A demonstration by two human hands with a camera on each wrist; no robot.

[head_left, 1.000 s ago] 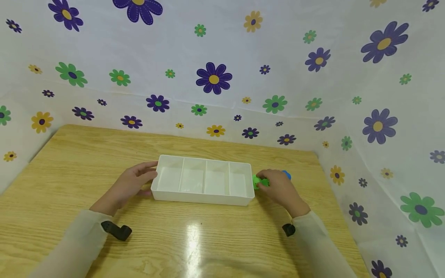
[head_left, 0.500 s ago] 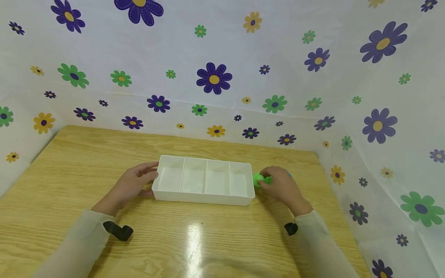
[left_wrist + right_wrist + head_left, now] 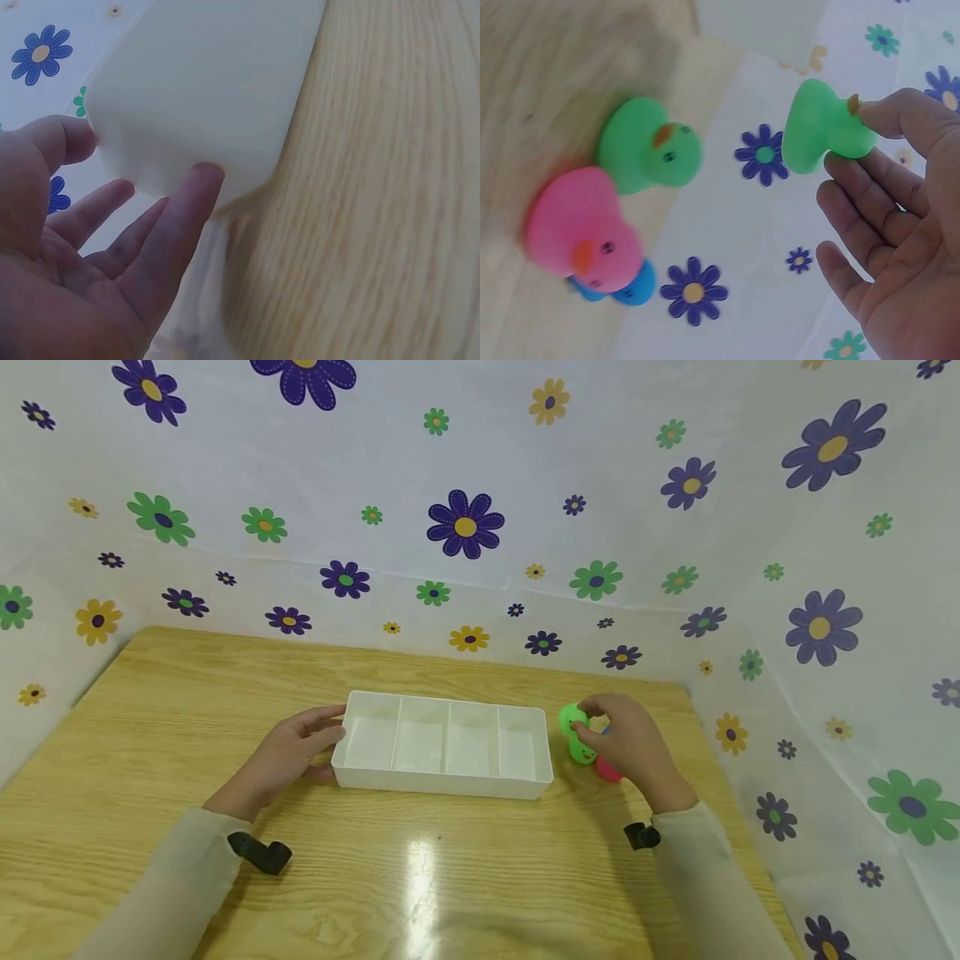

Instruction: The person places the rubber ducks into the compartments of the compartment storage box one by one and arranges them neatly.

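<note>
My right hand (image 3: 633, 742) pinches a green rubber duck (image 3: 810, 127) between thumb and fingertips, lifted off the table to the right of a white box (image 3: 442, 783). Below it on the table stands a second green duck (image 3: 634, 146). Close by in the right wrist view are a pink duck (image 3: 574, 217) and, partly hidden behind it, a blue duck (image 3: 639, 286). My left hand (image 3: 281, 756) lies at the box's left end. In the left wrist view its spread fingertips touch the box's end wall (image 3: 157, 150).
Three dividers split the box into several compartments with nothing visible inside. A wooden table (image 3: 337, 877) carries it all. Flower-printed white cloth (image 3: 390, 460) hangs along the back and sides.
My right hand has risen and moved right and back with the green duck. The second green duck and the pink one now show beneath it. The left hand stays at the box.
</note>
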